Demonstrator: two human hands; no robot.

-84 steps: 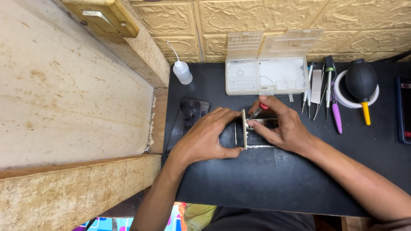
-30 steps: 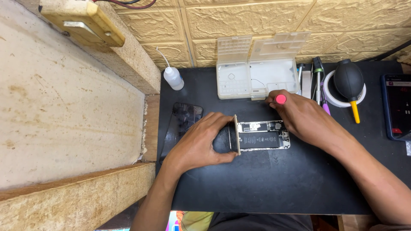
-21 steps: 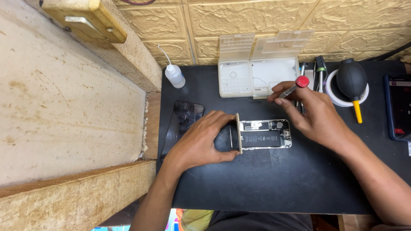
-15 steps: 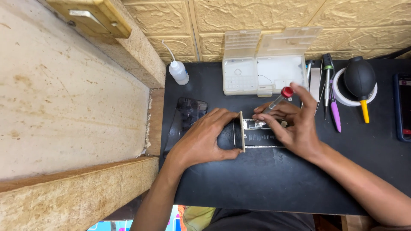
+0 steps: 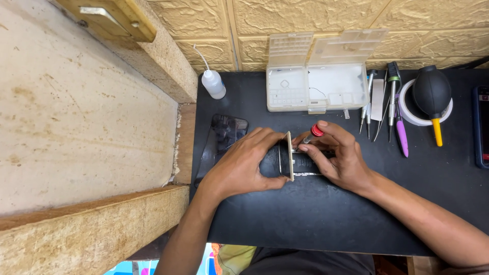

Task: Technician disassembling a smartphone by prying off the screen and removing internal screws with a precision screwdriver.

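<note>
An opened phone [image 5: 300, 164] lies on the black mat [image 5: 316, 219], with its screen panel [image 5: 289, 155] lifted upright on edge. My left hand [image 5: 244, 163] grips that raised panel and the phone's left side. My right hand [image 5: 340, 158] holds a small screwdriver with a red cap [image 5: 314, 133], tip down into the phone's open body. Most of the phone's inside is hidden under my right fingers.
A clear parts box [image 5: 318, 81] with its lid open stands behind the phone. A small squeeze bottle [image 5: 213, 81] is at the back left, a dark phone case [image 5: 224, 133] left of my hand. Tweezers and screwdrivers [image 5: 389, 102], a black air blower [image 5: 432, 94] and another device [image 5: 481, 127] lie right.
My right hand went to the back right, picked up the red-capped screwdriver and brought it back onto the phone. My left hand stayed on the raised panel.
</note>
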